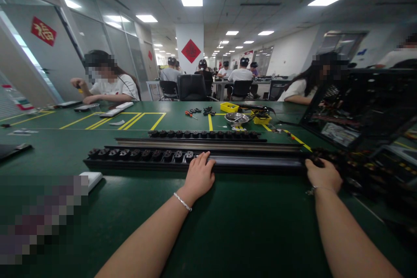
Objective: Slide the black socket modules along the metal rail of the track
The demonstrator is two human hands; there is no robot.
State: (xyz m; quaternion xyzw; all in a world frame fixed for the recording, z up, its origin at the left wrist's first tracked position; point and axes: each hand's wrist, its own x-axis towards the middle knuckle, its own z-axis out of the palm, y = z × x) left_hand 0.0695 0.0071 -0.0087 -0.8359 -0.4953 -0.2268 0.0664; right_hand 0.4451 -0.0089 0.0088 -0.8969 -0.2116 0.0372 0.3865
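Two hands, three long strips on a green tabletop

Counted: three black strips, near, middle and far; two hands, left and right; two yellow bins; one metal bowl; one screwdriver; two people seated opposite.

I see a green table carrying long black socket strips, yellow bins, a metal bowl.
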